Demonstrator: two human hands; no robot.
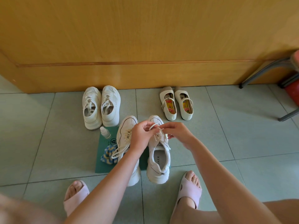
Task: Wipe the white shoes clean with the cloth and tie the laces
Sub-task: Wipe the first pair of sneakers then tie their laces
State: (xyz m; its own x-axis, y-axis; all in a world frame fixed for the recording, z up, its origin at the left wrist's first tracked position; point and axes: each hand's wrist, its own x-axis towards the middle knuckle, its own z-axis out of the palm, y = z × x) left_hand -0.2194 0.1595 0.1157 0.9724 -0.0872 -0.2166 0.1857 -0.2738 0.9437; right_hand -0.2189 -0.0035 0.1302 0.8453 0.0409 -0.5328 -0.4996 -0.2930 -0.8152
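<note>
Two white sneakers stand side by side on a green mat (103,165) on the floor in front of me. Over the right sneaker (158,165), my left hand (140,135) and my right hand (178,134) each pinch part of its white lace (152,126), which forms a loop between them. The left sneaker (125,136) lies partly under my left forearm, its lace trailing loose to the left. A blue and yellow cloth (108,155) lies crumpled on the mat beside that sneaker.
A small white bottle (104,132) stands at the mat's far left corner. Another pair of white sneakers (101,107) and a pair of cream strap shoes (176,104) sit by the wooden door (145,46). Stool legs (265,70) stand right. My slippered feet (189,191) flank the mat.
</note>
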